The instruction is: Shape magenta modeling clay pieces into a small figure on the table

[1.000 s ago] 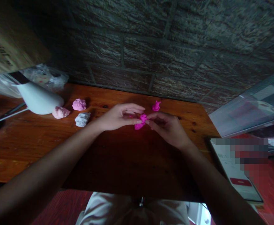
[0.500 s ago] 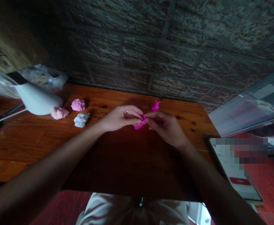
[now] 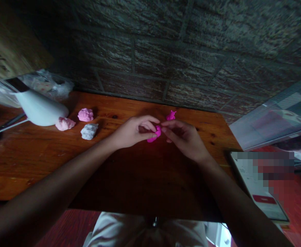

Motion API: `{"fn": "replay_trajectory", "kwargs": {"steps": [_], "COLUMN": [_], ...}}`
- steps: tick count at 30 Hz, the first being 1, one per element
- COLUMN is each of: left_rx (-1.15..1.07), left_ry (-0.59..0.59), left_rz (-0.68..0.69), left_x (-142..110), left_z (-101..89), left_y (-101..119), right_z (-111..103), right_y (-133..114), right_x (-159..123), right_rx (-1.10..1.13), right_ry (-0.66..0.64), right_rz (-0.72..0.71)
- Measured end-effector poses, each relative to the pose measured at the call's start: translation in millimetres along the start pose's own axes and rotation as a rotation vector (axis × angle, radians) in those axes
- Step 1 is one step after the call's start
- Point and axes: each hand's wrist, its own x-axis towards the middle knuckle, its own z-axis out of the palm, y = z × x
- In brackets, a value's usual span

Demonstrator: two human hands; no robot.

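Observation:
A bright magenta piece of modelling clay [image 3: 157,131] is pinched between the thumb and fingers of my left hand [image 3: 133,132], just above the wooden table. Close to its right side is my right hand [image 3: 185,139], thumb and forefinger pressed together in a pinch. Whatever lies between those right fingertips is too small to make out. Behind the hands, near the wall, stands a small magenta clay figure [image 3: 171,115], its lower part covered by my right hand.
Left on the table [image 3: 49,161] lie a pink clay lump [image 3: 85,115], a paler pink lump [image 3: 65,124] and a white lump [image 3: 89,131], beside a white cone-shaped object [image 3: 41,108]. A tablet [image 3: 261,192] sits at the right edge. A brick wall [image 3: 150,58] rises behind.
My right fingertips have drawn slightly away to the right from the magenta clay. The fingers of my left hand have shifted a little around it, leaving more of its top visible.

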Motion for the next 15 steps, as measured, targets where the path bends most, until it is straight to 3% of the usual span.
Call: {"fn": "replay_trajectory", "kwargs": {"steps": [10,15], "left_rx": [0.254,0.31], "left_ry": [0.028,-0.033], "left_rz": [0.11,0.125], "left_x": [-6.6,-6.3], "left_z": [5.1,4.2], "left_y": [16.2,15.2], "right_z": [-2.4,-1.2], "right_y": [-2.0,-5.9], "right_x": [-1.0,0.5], "right_rx": [-0.224,-0.073], "right_ry": [-0.037,-0.034], "right_rz": [-0.104,-0.075]}}
